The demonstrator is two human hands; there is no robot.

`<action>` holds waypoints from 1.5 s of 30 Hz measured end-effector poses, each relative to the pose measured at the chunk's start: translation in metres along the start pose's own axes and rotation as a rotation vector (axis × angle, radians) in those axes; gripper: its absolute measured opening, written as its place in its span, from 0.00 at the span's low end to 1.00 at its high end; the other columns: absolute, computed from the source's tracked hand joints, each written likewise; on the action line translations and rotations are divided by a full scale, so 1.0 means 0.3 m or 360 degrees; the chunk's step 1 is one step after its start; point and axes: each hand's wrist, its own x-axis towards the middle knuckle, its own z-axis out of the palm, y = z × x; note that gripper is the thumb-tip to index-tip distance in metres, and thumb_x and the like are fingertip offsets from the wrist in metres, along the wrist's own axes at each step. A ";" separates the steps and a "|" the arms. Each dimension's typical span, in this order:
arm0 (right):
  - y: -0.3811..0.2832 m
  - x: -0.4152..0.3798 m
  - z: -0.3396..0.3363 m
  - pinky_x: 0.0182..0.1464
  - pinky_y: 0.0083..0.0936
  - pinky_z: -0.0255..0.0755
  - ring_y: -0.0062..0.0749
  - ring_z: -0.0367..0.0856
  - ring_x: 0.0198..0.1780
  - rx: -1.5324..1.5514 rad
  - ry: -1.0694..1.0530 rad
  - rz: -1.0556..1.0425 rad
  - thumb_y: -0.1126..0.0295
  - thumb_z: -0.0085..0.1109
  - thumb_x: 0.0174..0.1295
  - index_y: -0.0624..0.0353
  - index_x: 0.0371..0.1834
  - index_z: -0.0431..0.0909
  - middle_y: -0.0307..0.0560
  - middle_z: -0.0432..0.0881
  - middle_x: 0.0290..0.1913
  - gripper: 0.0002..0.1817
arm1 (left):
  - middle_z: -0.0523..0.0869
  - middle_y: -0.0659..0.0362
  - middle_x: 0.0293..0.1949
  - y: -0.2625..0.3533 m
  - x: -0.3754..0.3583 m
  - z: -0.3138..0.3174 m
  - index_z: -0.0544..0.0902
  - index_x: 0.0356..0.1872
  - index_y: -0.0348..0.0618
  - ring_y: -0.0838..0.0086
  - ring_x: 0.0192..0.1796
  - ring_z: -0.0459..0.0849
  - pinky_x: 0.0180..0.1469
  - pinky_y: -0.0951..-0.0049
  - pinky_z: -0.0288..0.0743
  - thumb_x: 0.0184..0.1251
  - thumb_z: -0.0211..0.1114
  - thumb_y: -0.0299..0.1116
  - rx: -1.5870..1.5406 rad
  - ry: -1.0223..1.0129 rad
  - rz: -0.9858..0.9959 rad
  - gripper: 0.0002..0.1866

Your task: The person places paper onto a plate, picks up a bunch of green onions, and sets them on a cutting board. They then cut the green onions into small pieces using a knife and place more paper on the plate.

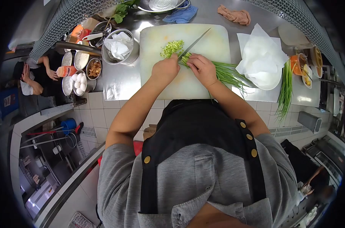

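Note:
My left hand is wrapped round the handle of a kitchen knife, its blade slanting up to the right over a white cutting board. Fingers of my right hand are curled down on a bunch of green onions close beside the blade. The long green leaves trail right, past the board's edge. Finely chopped green onion lies in a small heap left of the blade. My left hand hides the knife's handle.
Left of the board stands a metal pot with white paper inside. Beyond are a bowl of eggs and a sauce bottle. White paper and more green onions lie right. A blue cloth is behind; another person's hand shows far left.

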 end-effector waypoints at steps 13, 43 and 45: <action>-0.006 -0.009 -0.003 0.54 0.32 0.81 0.37 0.84 0.56 -0.0238 -0.0127 -0.0143 0.69 0.73 0.54 0.50 0.42 0.84 0.39 0.83 0.50 0.12 | 0.89 0.41 0.33 0.024 0.017 0.033 0.74 0.45 0.37 0.46 0.38 0.90 0.43 0.48 0.83 0.68 0.61 0.36 -0.0140 0.0031 -0.0053 0.13; -0.007 -0.003 0.002 0.47 0.28 0.81 0.29 0.84 0.50 -0.0345 -0.0073 -0.0178 0.70 0.68 0.55 0.47 0.40 0.83 0.34 0.83 0.45 0.10 | 0.88 0.38 0.40 0.075 -0.082 -0.187 0.78 0.47 0.35 0.44 0.45 0.89 0.52 0.47 0.81 0.66 0.52 0.30 0.0149 -0.0332 -0.0104 0.13; -0.010 0.002 -0.001 0.47 0.28 0.81 0.30 0.84 0.50 -0.0334 -0.0147 -0.0139 0.70 0.68 0.56 0.47 0.40 0.83 0.34 0.83 0.45 0.09 | 0.88 0.37 0.39 0.080 -0.088 -0.179 0.78 0.47 0.34 0.44 0.44 0.89 0.50 0.47 0.81 0.66 0.52 0.29 0.0141 -0.0314 -0.0096 0.13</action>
